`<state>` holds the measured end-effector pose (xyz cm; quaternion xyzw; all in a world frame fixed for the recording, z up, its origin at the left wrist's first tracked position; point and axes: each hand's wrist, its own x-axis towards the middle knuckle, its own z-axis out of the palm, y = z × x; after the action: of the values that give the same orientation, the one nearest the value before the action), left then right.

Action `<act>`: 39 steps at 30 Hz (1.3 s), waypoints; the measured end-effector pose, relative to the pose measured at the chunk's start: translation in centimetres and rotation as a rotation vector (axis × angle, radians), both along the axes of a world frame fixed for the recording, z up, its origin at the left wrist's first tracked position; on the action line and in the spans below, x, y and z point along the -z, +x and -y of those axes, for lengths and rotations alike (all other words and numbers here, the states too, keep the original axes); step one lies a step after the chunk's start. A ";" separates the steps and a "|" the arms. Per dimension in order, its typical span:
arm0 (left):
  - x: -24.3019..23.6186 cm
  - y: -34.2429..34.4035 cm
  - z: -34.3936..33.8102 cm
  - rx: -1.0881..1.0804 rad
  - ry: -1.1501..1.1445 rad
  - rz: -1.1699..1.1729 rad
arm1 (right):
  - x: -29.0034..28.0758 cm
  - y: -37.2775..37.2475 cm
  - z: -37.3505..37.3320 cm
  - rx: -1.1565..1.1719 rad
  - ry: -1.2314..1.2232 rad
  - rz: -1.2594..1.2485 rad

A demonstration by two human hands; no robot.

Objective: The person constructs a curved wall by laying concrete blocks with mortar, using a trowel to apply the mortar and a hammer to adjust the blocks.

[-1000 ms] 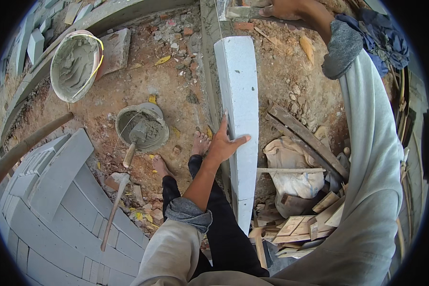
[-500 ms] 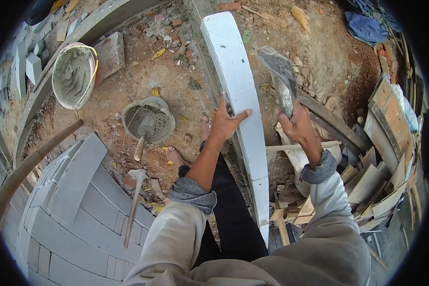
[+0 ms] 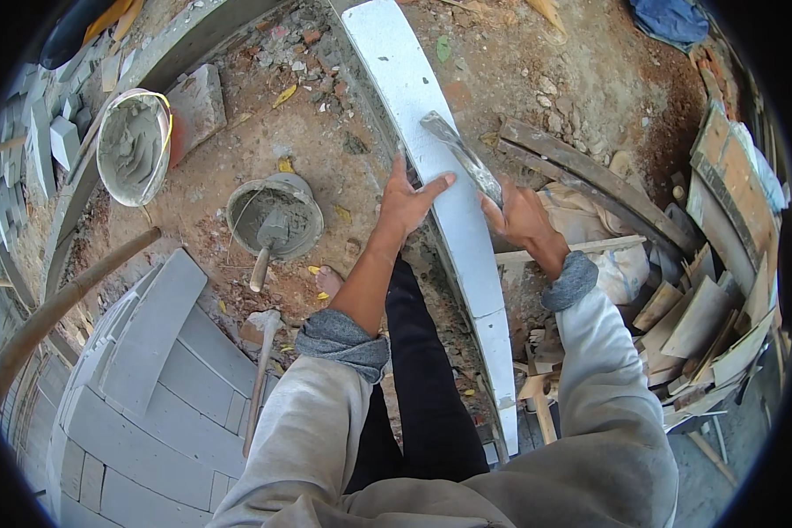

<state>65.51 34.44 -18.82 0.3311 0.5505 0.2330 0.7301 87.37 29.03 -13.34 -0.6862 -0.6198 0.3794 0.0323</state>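
Note:
A long pale block [image 3: 473, 264] lies lengthwise along a concrete strip at the centre. My left hand [image 3: 407, 201] grips its left edge, thumb over the top and index finger along the side. My right hand [image 3: 524, 220] is closed on a flat metal tool [image 3: 462, 154], whose far end is over the block's top; whether it touches cannot be told. To the left, a bucket of mortar [image 3: 301, 220] holds a wooden-handled trowel [image 3: 260, 264]. My feet are partly hidden behind my left arm and legs.
Another mortar bucket [image 3: 132, 145] stands at upper left beside a concrete curb [image 3: 194, 31]. Grey blocks [image 3: 167, 370] are stacked at lower left, near long wooden handles [image 3: 70, 286]. Planks and scrap boards [image 3: 722, 229] fill the right side, with blue cloth [image 3: 664, 18] beyond.
My right hand came down from the top of the view with the metal tool, which has swung leftward over the block. My left hand stayed on the block as the view shifted.

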 end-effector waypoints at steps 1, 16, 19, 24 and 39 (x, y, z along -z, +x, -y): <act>0.1 0.0 -0.2 -0.001 -0.008 0.022 | -0.1 -0.2 -0.1 0.002 0.004 0.001; -1.9 0.4 2.3 -0.052 -0.114 0.041 | -6.0 -3.5 16.8 0.558 -0.043 -0.209; -2.0 1.5 6.1 0.033 -0.083 0.000 | -5.1 -4.8 25.8 0.768 -0.169 -0.224; 2.7 1.2 14.0 0.180 0.007 -0.173 | -4.1 -8.1 33.3 0.829 -0.158 -0.142; -0.1 1.0 14.2 0.193 -0.103 0.044 | -2.3 -11.0 38.5 0.865 -0.188 -0.087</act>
<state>66.52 20.25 -18.74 0.3396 0.5110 0.1402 0.7771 76.33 -9.52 -11.05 -0.8657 -0.2367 0.4143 0.1512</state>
